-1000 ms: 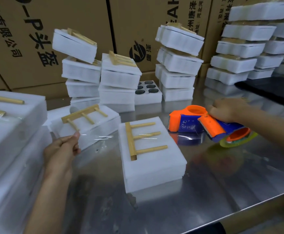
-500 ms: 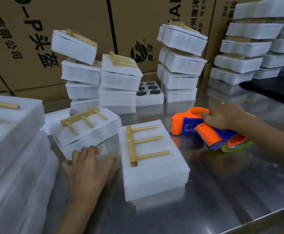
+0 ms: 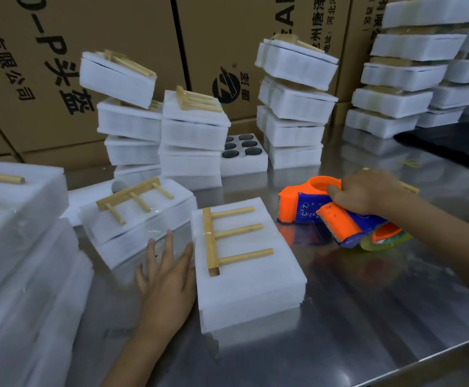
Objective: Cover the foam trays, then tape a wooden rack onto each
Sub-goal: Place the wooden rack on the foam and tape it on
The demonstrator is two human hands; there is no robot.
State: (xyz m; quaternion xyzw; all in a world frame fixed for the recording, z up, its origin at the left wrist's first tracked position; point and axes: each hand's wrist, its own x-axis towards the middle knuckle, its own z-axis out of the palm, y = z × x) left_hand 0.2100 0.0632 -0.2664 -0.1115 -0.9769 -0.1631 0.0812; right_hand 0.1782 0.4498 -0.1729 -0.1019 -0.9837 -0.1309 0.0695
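Note:
A covered white foam tray (image 3: 251, 286) lies in the middle of the steel table with a wooden rack (image 3: 229, 238) on top. My left hand (image 3: 169, 277) lies flat with straight fingers against the tray's left side. Just behind it sits a second covered tray (image 3: 144, 233) bearing another wooden rack (image 3: 134, 199) under clear tape. My right hand (image 3: 367, 191) grips the orange and blue tape dispenser (image 3: 347, 224) to the right of the middle tray. A second orange dispenser (image 3: 303, 202) stands beside it.
Stacks of finished trays with racks (image 3: 194, 135) stand at the back, at the far right (image 3: 395, 99) and at the near left (image 3: 12, 247). An uncovered foam tray with dark round holes (image 3: 243, 157) sits between stacks. Cardboard boxes (image 3: 116, 37) wall the back. The table edge (image 3: 423, 361) runs near right.
My left hand came away from the taped tray behind and moved right, flat against the middle tray's left side. My right hand stays on the tape dispenser, shifted slightly.

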